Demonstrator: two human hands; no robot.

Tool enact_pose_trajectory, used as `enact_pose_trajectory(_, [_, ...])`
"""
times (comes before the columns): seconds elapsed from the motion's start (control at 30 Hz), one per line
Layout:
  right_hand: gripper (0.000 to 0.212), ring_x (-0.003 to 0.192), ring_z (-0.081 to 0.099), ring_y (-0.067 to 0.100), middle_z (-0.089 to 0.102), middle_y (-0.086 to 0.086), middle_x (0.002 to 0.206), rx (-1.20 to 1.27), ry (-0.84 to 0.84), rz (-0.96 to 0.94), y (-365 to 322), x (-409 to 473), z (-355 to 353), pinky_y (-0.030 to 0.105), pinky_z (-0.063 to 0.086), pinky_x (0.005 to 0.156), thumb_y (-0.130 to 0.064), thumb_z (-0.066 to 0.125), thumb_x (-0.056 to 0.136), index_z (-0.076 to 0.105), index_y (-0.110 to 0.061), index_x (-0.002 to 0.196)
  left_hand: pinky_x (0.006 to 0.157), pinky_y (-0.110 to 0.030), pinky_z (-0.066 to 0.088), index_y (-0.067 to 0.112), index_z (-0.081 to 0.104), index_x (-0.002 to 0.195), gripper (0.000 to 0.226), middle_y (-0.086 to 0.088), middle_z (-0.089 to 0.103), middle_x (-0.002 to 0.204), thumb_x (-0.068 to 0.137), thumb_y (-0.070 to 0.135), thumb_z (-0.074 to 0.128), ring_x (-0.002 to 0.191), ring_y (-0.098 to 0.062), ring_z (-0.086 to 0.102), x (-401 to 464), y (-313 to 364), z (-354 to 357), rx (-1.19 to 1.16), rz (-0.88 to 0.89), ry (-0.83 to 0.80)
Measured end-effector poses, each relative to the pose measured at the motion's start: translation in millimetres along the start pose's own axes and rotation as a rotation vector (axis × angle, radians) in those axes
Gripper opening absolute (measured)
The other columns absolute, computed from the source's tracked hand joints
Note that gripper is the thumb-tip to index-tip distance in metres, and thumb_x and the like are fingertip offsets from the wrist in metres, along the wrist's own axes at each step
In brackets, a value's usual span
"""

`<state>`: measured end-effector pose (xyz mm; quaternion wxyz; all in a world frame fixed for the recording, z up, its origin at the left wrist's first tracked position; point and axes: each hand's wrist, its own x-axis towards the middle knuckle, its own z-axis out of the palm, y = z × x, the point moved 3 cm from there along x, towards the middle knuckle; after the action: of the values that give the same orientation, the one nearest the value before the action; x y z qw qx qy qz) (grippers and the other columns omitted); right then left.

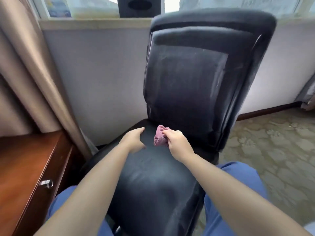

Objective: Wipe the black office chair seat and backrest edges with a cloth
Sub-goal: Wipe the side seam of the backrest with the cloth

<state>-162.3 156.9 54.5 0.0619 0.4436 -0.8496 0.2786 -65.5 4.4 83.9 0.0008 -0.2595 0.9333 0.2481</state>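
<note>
The cloth (160, 135) is a small pink wad, bunched up and lying on the rear of the seat (153, 181), just below the foot of the backrest (190, 86). It looks like soft terry — light, limp, apt to fold over on itself, with no stiff edge to lead with. A bunched grip suits it best: gathered into the palm so a pad of fabric faces the leather, rather than held by a corner.

The right hand (177, 142) has it at the cloth's 3 o'clock side, fingers curled round the wad and grasping it. The left hand (134, 139) lies at the cloth's 9 o'clock, near but apart from it, fingers relaxed and resting on the seat — probably steadying the chair, which may well swivel under a push.

The seat looks smooth and slick, likely padded, so the cloth should glide; the backrest shows pale streaks and raised seams along its edges, where the fabric would need pressing in.

At the chair's 9 o'clock stands a wooden cabinet (25, 167) and a curtain (34, 65); patterned carpet (272, 142) lies at 3 o'clock.
</note>
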Motion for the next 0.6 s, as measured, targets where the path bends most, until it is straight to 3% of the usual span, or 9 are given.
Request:
enact_pose_trajectory(0.2, [0.036, 0.104, 0.053, 0.034, 0.061, 0.011, 0.12, 0.084, -0.028, 0.114, 7, -10, 61, 0.038, 0.046, 0.082, 0.002, 0.052, 0.084, 0.06, -0.006, 0.119, 0.117, -0.029, 0.016, 0.015, 0.015, 0.152, 0.1, -0.001, 0.017, 0.159, 0.077, 0.038, 0.076, 0.146, -0.016, 0.016, 13, -53, 61, 0.091, 0.02, -0.213])
enact_pose_trajectory(0.33, [0.045, 0.105, 0.052, 0.034, 0.059, 0.01, 0.127, 0.075, 0.045, 0.17, 7, -34, 95, 0.042, 0.048, 0.087, -0.009, 0.041, 0.082, 0.058, -0.002, 0.123, 0.118, -0.05, 0.002, 0.017, -0.002, 0.153, 0.115, 0.001, -0.011, 0.16, 0.074, 0.062, 0.067, 0.147, -0.018, -0.01, 7, -78, 115, 0.352, 0.079, -0.421])
enact_pose_trajectory(0.47, [0.046, 0.095, 0.061, 0.032, 0.064, 0.01, 0.12, -0.001, 0.008, 0.145, 20, -46, 128, 0.038, 0.052, 0.078, -0.017, 0.038, 0.08, 0.063, -0.002, 0.116, 0.113, -0.058, -0.011, 0.021, -0.01, 0.152, 0.121, 0.002, -0.022, 0.158, 0.068, 0.075, 0.059, 0.144, -0.019, -0.023, 10, -93, 145, 0.39, 0.119, -0.364])
enact_pose_trajectory(0.6, [0.047, 0.102, 0.045, 0.021, 0.063, 0.008, 0.122, -0.027, -0.009, 0.177, 35, -49, 142, 0.039, 0.052, 0.073, -0.018, 0.042, 0.078, 0.062, -0.005, 0.118, 0.112, -0.058, -0.01, 0.022, -0.009, 0.152, 0.12, 0.001, -0.021, 0.158, 0.066, 0.082, 0.05, 0.145, -0.02, -0.021, 8, -93, 156, 0.45, 0.127, -0.258])
